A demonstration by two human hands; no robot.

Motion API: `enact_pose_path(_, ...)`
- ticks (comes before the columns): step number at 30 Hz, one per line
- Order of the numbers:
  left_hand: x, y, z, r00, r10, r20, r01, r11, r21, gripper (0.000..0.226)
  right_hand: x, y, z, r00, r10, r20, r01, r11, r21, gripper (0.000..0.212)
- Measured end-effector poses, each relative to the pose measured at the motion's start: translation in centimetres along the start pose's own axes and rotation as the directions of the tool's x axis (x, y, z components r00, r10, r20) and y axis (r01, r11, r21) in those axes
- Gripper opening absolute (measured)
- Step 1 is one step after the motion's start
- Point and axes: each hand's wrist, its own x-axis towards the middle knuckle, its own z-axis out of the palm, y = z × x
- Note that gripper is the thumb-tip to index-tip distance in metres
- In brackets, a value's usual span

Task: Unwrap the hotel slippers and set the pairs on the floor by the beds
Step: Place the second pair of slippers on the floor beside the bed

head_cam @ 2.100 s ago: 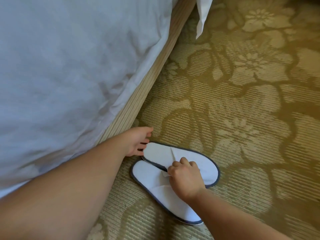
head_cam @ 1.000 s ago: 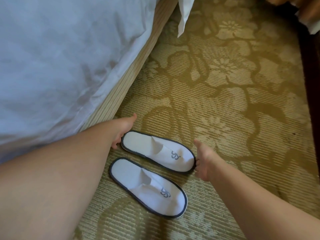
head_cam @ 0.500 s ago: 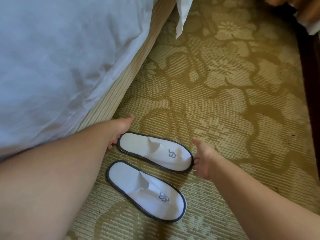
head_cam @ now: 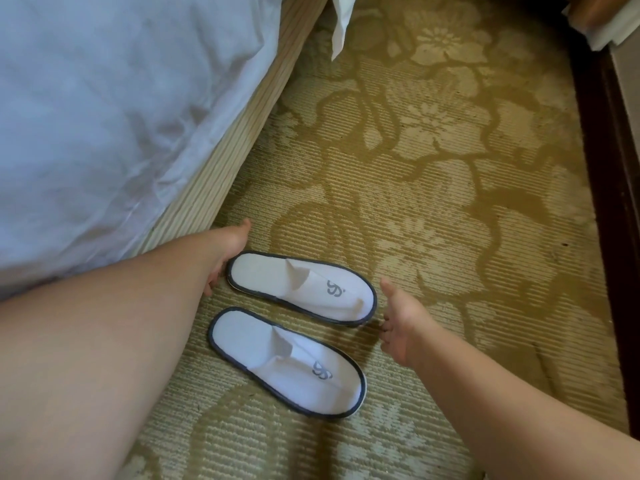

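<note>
Two white hotel slippers with dark trim and a grey logo lie side by side on the carpet beside the bed. The far slipper (head_cam: 301, 287) sits between my hands. My left hand (head_cam: 227, 251) touches its heel end with loosely bent fingers. My right hand (head_cam: 398, 323) is at its toe end, fingers relaxed and just off or brushing the rim. The near slipper (head_cam: 287, 362) lies free, untouched, parallel to the first. No wrapper is in view.
The bed's white duvet (head_cam: 104, 116) hangs over a striped wooden base (head_cam: 242, 133) on the left. Floral gold carpet (head_cam: 450, 168) stretches ahead. A dark wooden skirting (head_cam: 609, 202) runs along the right. A white cloth corner (head_cam: 341, 26) hangs down at the top.
The slippers, stacked and gripped by my right hand two seconds ago, now lie apart side by side. My right hand let go and moved to the far slipper's toe.
</note>
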Motion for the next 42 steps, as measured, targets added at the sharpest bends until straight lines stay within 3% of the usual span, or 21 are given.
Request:
enact_pose_path(6, -0.9, -2.0, 0.0, 0.979, -0.165, 0.118, 0.148, 0.979, 0.141, 0.124, -1.0, 3.2, 1.0, 0.998, 0.069, -0.004, -0.069, 0.997, -0.035, 0.084)
enact_pose_path(11, -1.2, -3.8, 0.3, 0.962, -0.221, 0.160, 0.182, 0.957, 0.226, 0.125, -2.4, 5.3, 1.4, 0.992, 0.111, -0.052, -0.115, 0.991, -0.063, 0.072)
enact_pose_path(18, -2.0, -4.0, 0.7, 0.960, -0.211, 0.185, 0.167, 0.959, 0.229, 0.121, -3.2, 7.2, 1.8, 0.967, 0.251, -0.042, -0.252, 0.968, -0.010, 0.080)
enact_pose_path(28, -2.2, -3.7, 0.8, 0.988, -0.137, 0.074, 0.123, 0.978, 0.171, 0.109, -3.6, 5.5, 2.2, 0.982, 0.178, -0.069, -0.183, 0.980, -0.083, 0.092)
enact_pose_path(32, -2.0, -3.9, 0.7, 0.992, -0.114, 0.050, 0.106, 0.985, 0.135, 0.109, -4.0, 4.2, 1.9, 0.982, 0.176, -0.076, -0.178, 0.983, -0.031, 0.103)
enact_pose_path(36, -2.0, -3.8, 0.6, 0.993, -0.105, 0.051, 0.099, 0.989, 0.108, 0.109, -3.8, 3.8, 1.7, 0.992, 0.095, -0.083, -0.100, 0.993, -0.064, 0.105)
enact_pose_path(42, -1.8, -3.8, 0.7, 0.995, -0.089, 0.043, 0.085, 0.992, 0.092, 0.106, -4.0, 3.3, 1.5, 0.992, 0.113, -0.059, -0.114, 0.993, -0.011, 0.107)
